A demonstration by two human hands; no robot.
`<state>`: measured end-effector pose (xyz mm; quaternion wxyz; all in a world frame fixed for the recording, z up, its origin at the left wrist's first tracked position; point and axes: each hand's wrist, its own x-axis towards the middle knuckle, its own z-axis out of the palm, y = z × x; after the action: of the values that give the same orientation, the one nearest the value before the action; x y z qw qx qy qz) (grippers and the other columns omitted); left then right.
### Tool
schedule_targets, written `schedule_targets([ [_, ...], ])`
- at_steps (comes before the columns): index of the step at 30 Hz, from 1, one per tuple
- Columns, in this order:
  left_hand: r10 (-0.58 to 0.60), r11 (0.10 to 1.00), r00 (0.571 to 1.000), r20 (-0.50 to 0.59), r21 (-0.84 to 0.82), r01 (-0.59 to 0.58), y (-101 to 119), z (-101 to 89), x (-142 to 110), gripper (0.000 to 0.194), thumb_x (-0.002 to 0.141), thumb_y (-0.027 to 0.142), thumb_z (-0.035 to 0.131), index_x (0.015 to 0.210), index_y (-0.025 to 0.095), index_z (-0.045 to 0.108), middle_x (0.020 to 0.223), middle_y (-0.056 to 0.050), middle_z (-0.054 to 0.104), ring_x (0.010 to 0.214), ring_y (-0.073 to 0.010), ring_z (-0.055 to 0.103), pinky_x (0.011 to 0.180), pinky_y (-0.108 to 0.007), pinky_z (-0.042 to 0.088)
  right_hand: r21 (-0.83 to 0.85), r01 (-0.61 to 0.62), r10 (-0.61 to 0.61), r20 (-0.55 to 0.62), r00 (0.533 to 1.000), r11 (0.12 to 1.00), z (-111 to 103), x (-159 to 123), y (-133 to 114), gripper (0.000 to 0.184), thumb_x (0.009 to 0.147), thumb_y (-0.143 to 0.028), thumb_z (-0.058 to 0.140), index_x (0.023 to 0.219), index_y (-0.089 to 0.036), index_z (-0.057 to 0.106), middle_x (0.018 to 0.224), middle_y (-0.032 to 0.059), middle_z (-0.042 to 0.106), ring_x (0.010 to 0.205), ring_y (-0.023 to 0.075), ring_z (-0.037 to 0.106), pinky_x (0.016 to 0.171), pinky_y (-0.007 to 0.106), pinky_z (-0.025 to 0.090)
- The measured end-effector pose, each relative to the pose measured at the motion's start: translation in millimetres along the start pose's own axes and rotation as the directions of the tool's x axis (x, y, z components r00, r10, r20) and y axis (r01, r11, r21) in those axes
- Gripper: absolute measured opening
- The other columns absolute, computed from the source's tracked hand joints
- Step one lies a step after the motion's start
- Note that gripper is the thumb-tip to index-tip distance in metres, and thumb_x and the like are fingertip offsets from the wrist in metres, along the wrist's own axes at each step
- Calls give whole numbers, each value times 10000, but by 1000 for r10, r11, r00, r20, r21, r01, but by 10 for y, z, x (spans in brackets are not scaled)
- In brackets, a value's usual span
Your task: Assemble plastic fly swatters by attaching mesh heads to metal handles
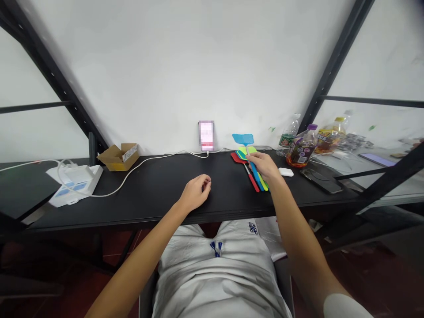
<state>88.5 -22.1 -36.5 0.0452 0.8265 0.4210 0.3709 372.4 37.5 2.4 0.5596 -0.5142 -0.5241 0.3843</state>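
Note:
My right hand [263,164] is closed around the handle of a blue fly swatter [244,139], by its look, with a metal rod and a flat blue head. It is raised, the head tilted up toward the wall. Beneath it, partly hidden by my hand, several more fly swatters lie bunched on the black desk [155,187]: a red fly swatter [253,180] on the left side, with blue and yellow-green ones beside it. My left hand [196,192] rests near the desk's front edge, fingers curled in, no object visible in it.
A phone [206,136] with a blurred screen leans on the wall, plugged into a white cable [127,176]. An open cardboard box [119,158] and white power strip [77,183] are left. Right stand bottles [301,148], a white case [285,172] and a dark phone [321,181].

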Motion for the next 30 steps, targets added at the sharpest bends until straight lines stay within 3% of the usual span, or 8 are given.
schedule_targets([
  [3,3,1000,1000,0,3,-3,1,0,2,120,918,216,463,947,209,579,824,-20,634,719,-153,583,677,-284,463,-19,-9,9,20,1000,1000,89,-43,-22,270,671,-379,721,798,-148,661,570,-20,552,511,119,503,485,239,392],
  [6,3,1000,1000,2,6,-3,-2,2,4,122,914,214,464,947,211,581,830,-21,640,718,-156,590,680,-288,466,-231,28,-35,-26,999,973,75,-39,-8,285,688,-388,701,829,-141,709,653,18,642,609,163,592,565,258,446],
  [10,11,1000,1000,-1,7,-11,-6,4,6,118,907,211,475,941,214,588,833,-23,645,718,-160,601,684,-291,470,-664,39,-136,-96,986,746,-46,2,41,294,706,-356,698,907,-147,744,814,79,720,810,233,667,722,300,476],
  [13,6,1000,1000,0,6,-6,0,1,5,115,902,204,484,938,213,592,835,-22,650,706,-156,600,676,-286,468,-809,1,-152,-109,982,587,-120,10,55,287,716,-349,685,931,-172,752,916,118,733,905,274,672,770,326,473],
  [17,-2,1000,1000,4,12,2,8,-5,3,110,899,197,489,929,211,594,832,-21,649,703,-155,594,675,-286,465,-867,-40,-143,-128,981,497,-162,6,56,307,721,-340,668,972,-180,744,968,150,726,926,294,672,765,337,471],
  [22,-7,1000,1000,20,16,6,3,-4,1,111,903,211,483,930,213,591,829,-19,643,696,-156,588,669,-287,457,-893,-71,-132,-144,981,445,-169,6,64,282,728,-271,646,976,-169,735,973,167,716,937,305,671,777,349,461],
  [30,0,1000,1000,24,22,0,1,-3,3,113,906,210,476,930,213,586,837,-21,642,700,-157,586,671,-290,456,-869,-70,-161,-169,972,490,-78,-60,-10,323,751,-299,620,1035,-178,716,991,167,717,949,324,669,765,353,463],
])
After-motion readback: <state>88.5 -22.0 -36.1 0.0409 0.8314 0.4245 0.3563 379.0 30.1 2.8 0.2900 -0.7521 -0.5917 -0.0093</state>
